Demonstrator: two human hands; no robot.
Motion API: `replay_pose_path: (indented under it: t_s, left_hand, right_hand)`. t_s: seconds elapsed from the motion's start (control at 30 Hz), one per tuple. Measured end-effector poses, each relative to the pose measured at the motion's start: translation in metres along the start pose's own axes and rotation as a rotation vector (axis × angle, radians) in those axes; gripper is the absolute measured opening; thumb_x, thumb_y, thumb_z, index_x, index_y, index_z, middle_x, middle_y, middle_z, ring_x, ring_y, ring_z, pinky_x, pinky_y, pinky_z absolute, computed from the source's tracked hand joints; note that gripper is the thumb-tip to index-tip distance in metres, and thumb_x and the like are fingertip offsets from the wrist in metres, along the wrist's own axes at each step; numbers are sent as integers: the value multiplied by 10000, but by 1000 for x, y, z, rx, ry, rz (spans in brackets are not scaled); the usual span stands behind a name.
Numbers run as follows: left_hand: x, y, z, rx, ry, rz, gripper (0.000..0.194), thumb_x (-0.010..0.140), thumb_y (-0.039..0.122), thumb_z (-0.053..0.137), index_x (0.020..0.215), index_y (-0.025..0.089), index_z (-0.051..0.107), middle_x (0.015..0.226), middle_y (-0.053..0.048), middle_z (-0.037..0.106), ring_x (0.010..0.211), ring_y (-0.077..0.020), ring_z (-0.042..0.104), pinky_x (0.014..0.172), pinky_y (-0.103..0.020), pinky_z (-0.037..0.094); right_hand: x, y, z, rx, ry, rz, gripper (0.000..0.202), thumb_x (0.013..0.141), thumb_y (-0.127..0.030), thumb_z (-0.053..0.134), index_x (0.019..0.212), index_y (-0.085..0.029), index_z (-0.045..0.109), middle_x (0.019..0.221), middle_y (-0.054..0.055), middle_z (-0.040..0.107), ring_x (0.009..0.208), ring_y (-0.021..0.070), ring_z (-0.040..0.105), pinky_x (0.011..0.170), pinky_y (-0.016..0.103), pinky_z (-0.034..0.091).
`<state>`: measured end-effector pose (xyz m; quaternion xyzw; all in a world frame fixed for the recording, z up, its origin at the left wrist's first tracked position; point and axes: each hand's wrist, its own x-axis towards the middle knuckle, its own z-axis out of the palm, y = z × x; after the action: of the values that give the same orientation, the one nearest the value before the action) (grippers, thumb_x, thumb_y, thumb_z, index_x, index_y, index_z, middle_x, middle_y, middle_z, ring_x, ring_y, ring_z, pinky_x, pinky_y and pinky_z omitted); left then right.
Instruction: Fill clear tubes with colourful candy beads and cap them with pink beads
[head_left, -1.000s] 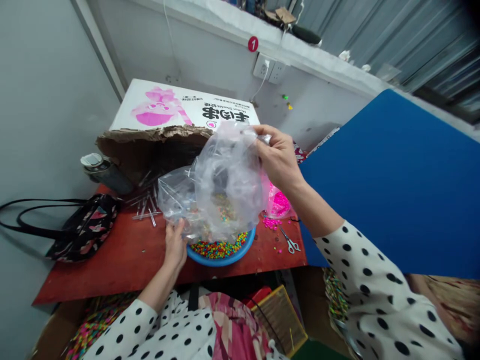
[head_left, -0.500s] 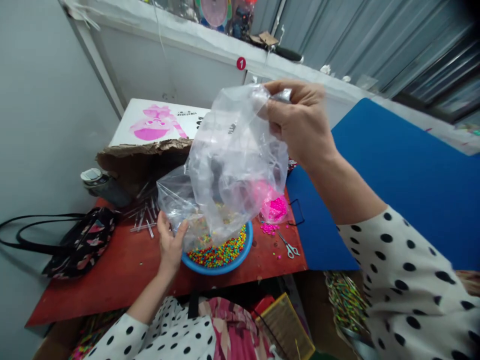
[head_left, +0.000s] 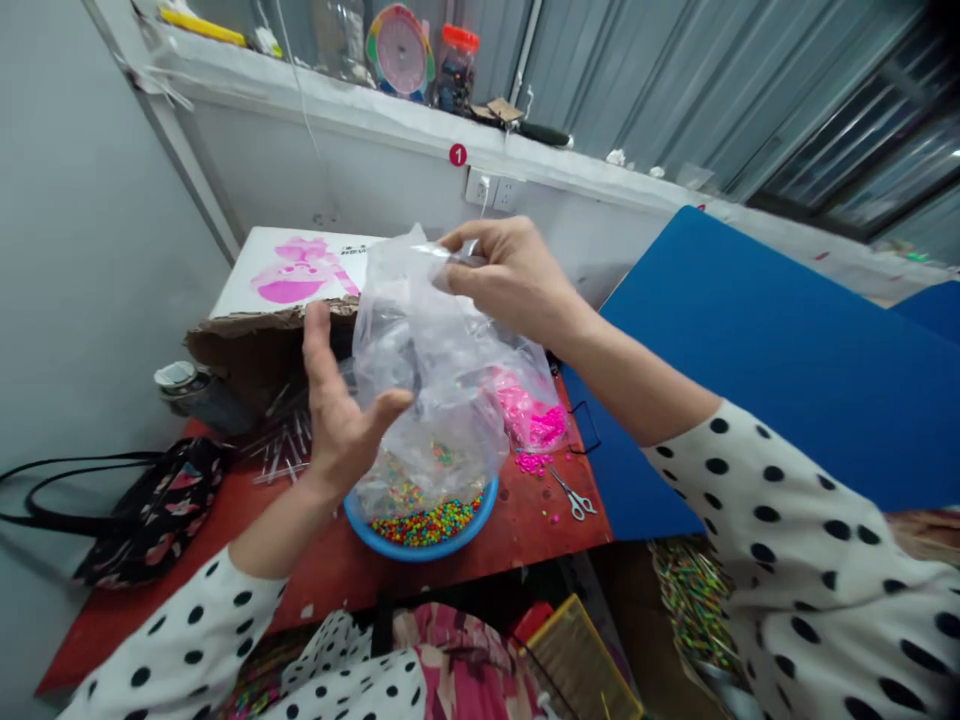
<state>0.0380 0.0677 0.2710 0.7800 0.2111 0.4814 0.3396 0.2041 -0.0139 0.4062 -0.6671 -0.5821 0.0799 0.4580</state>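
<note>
Plastic bag (head_left: 431,350), seemingly one, above one blue basin (head_left: 422,553); right hand (head_left: 521,275): fingers pinching bag; left hand (head_left: 339,425): fingers spread wide.

Blue basin (head_left: 421,552): one; scissors (head_left: 576,501): one pair; handbag (head_left: 157,518): one.

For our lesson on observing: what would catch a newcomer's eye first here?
Probably the crumpled plastic bag that the right hand holds up over a blue basin of small multicoloured pieces. Next, perhaps, the vivid pink pieces bagged beyond the basin's right side, and the large blue board at the right.
</note>
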Motion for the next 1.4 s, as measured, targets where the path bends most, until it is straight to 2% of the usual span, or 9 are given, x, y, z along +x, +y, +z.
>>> replay_pose_path:
  t_s: [0.1, 0.2, 0.3, 0.43, 0.6, 0.73, 0.87, 1.13, 1.4]
  left_hand:
    - [38, 27, 10, 79, -83, 53, 1013, 610, 555, 732, 1427, 214, 240, 1362, -110, 443, 1232, -286, 443, 1045, -406, 343]
    - [55, 25, 12, 159, -163, 23, 569, 721, 384, 676, 1239, 197, 531, 998, -38, 670, 892, -200, 622, 854, -304, 467]
    - [58, 9, 0, 182, -195, 68, 269, 758, 257, 610, 1012, 192, 672, 900, -11, 693, 807, -160, 615, 783, -244, 461]
    - [57, -8, -21, 27, -106, -32, 205, 732, 193, 620, 921, 174, 697, 876, -9, 697, 767, -119, 599, 722, -199, 449]
    - [56, -11, -24, -378, 33, -320, 177, 701, 211, 654, 860, 138, 683, 656, 7, 653, 508, -75, 531, 493, -177, 419]
    - [57, -14, -27, -441, -6, -291, 122, 707, 244, 666, 660, 133, 644, 556, 22, 594, 472, -64, 497, 465, -168, 399]
    - [60, -21, -40, -329, -44, -239, 163, 728, 294, 661, 712, 133, 677, 599, 11, 622, 531, -76, 526, 498, -167, 405]
    - [58, -25, -58, -267, -68, -235, 114, 706, 233, 658, 758, 136, 686, 695, 24, 646, 568, -70, 512, 505, -162, 409]
    - [60, -16, -38, -552, -67, -368, 116, 745, 251, 627, 780, 144, 653, 662, -13, 650, 556, -128, 606, 543, -259, 511]
  right_hand:
    - [0, 3, 9, 47, -58, -1, 285, 729, -275, 592, 961, -118, 645, 623, -18, 506, 588, 90, 445, 557, 225, 365]
    - [-1, 12, 3, 0, -9, -12, 347, 713, -283, 628, 1020, -120, 620, 655, -16, 507, 633, 102, 466, 606, 244, 384]
    - [-6, 30, -12, -137, 23, -42, 333, 680, -274, 685, 970, -122, 622, 677, -15, 503, 675, 108, 468, 663, 261, 390]
    - [-22, 55, -26, -212, -51, -94, 496, 650, -379, 738, 1063, -148, 592, 896, 42, 583, 781, 144, 522, 744, 305, 427]
    - [-67, 83, 5, -187, -216, -77, 947, 540, -504, 787, 1345, -211, 383, 1380, 137, 402, 1226, 291, 414, 1000, 454, 363]
    - [-93, 112, 44, -126, -252, 48, 251, 756, -354, 621, 927, -170, 626, 1293, 136, 501, 1201, 266, 463, 992, 441, 369]
    - [-79, 128, 29, 29, 51, 235, 143, 831, -270, 471, 776, -181, 567, 894, 44, 633, 825, 154, 579, 752, 314, 454]
    - [-30, 98, -38, 146, 311, 191, 185, 813, -375, 540, 791, -193, 512, 682, -11, 528, 595, 96, 497, 561, 232, 416]
    - [-23, 60, -7, 49, 209, 106, 367, 853, -558, 433, 934, -212, 526, 744, 15, 540, 639, 130, 523, 588, 273, 446]
